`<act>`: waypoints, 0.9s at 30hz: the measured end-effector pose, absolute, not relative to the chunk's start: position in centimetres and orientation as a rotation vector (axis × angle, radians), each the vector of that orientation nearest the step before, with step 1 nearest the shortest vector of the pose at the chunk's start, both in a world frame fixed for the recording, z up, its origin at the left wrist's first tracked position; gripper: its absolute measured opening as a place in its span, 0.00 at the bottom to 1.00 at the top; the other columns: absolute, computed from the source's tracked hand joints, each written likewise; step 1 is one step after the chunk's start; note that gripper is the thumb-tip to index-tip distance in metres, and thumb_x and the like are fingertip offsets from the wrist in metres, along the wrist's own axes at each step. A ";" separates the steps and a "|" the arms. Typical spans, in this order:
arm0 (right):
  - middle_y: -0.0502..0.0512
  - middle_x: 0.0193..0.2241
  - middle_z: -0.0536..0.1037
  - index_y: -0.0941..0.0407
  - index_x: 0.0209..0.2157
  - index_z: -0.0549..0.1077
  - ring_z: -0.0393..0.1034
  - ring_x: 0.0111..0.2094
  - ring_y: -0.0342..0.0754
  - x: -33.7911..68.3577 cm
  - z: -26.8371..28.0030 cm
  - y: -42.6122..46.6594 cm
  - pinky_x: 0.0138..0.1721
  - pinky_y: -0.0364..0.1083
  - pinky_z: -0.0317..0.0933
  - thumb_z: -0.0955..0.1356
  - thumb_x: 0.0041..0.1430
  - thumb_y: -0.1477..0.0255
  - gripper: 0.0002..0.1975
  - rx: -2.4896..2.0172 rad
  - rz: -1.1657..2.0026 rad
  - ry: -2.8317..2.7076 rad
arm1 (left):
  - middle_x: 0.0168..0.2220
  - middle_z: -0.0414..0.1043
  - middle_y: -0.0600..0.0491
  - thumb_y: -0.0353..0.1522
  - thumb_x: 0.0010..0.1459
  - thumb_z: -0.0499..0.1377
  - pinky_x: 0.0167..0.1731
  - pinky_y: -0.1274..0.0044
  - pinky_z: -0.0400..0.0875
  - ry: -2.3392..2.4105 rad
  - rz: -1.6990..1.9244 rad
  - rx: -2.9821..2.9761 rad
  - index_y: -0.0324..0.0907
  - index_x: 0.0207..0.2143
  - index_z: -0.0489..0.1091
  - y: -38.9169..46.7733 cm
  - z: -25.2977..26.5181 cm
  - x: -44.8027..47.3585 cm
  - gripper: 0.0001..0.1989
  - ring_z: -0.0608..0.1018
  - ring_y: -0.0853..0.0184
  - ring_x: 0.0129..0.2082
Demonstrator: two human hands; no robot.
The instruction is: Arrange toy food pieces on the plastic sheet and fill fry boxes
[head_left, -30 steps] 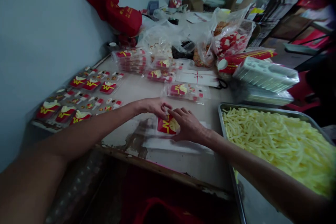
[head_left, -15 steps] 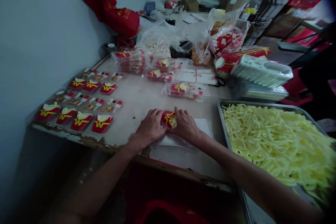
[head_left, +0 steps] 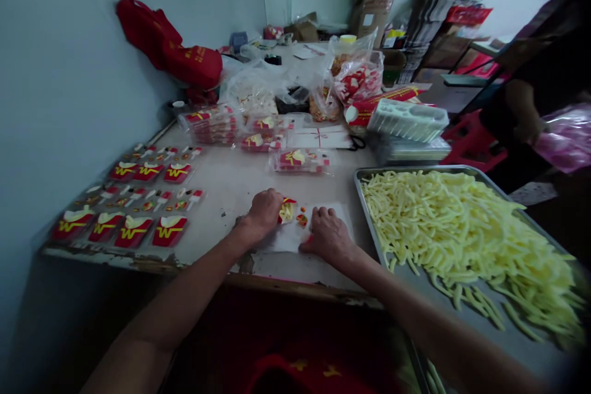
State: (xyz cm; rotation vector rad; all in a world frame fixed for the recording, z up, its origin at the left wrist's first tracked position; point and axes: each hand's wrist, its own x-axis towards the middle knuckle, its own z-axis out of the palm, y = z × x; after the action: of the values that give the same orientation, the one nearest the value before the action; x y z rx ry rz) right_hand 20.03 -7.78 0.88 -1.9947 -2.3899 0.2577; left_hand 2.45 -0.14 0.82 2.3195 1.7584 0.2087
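My left hand point(head_left: 264, 212) is closed at the left end of a small red fries box point(head_left: 287, 212), which has yellow marks and pale yellow fries and is partly hidden by the fingers. Just right of it lie small colourful toy-food pieces point(head_left: 301, 220), seemingly in a clear plastic pack. My right hand point(head_left: 329, 237) is curled at the right side of these pieces; a bit of red shows by its thumb, and what its fingers grip is hidden. Under both hands lies a white sheet point(head_left: 279, 242).
Rows of clear packs with red fries boxes point(head_left: 169, 231) lie at the left. A metal tray point(head_left: 410, 277) of yellow fries stands at the right. Bagged packs point(head_left: 300, 160), plastic bags point(head_left: 357, 77) and stacked clear trays point(head_left: 409, 121) are farther back. Another person's hand point(head_left: 529, 126) is at the far right.
My hands have moved apart. The red box, earlier clasped between them, is now at my left hand, with small toy-food pieces showing beside it. The view has shifted right, bringing a co-worker into sight.
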 end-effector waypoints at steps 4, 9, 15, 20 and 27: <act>0.68 0.44 0.73 0.62 0.46 0.71 0.66 0.46 0.62 19.7 1.4 -8.2 0.42 0.53 0.66 0.77 0.42 0.57 0.33 -1.950 0.267 -2.374 | 0.34 0.79 0.44 0.26 0.54 0.60 0.41 0.73 0.67 1.723 0.271 2.327 0.39 0.32 0.79 -1.0 1.5 3.3 0.07 0.78 0.59 0.38; 0.70 0.44 0.73 0.64 0.48 0.70 0.65 0.46 0.62 18.9 2.7 -8.5 0.42 0.54 0.66 0.77 0.44 0.53 0.37 -1.892 0.172 -2.326 | 0.33 0.80 0.49 0.28 0.50 0.62 0.36 0.76 0.66 1.614 0.535 2.219 0.41 0.30 0.78 -2.6 3.1 4.1 0.05 0.78 0.65 0.33; 0.72 0.50 0.70 0.66 0.56 0.67 0.63 0.51 0.64 19.0 2.5 -6.1 0.49 0.56 0.63 0.80 0.40 0.57 0.46 -1.685 0.321 -2.194 | 0.29 0.79 0.52 0.29 0.47 0.63 0.33 0.78 0.67 1.596 0.698 1.992 0.41 0.30 0.79 -1.8 3.6 3.4 0.06 0.78 0.66 0.31; 0.66 0.44 0.76 0.61 0.46 0.74 0.68 0.33 0.47 21.6 0.1 -5.2 0.28 0.43 0.60 0.73 0.52 0.52 0.29 -1.537 1.432 -1.249 | 0.28 0.79 0.51 0.32 0.46 0.63 0.30 0.78 0.66 1.637 0.753 1.821 0.40 0.30 0.79 -0.4 2.2 1.6 0.07 0.77 0.66 0.29; 0.59 0.30 0.80 0.60 0.29 0.73 0.63 0.21 0.38 19.4 -1.5 -4.9 0.17 0.36 0.49 0.78 0.44 0.69 0.14 -1.159 1.834 -0.595 | 0.28 0.77 0.52 0.29 0.47 0.61 0.33 0.77 0.64 1.711 0.713 2.002 0.41 0.27 0.76 -1.0 3.3 1.9 0.04 0.75 0.67 0.29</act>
State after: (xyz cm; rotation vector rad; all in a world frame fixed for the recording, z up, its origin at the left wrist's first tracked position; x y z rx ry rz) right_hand 19.36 -4.87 -1.51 -1.1586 -0.5949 1.8339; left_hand 1.86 -1.04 3.28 2.0018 1.7107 0.7125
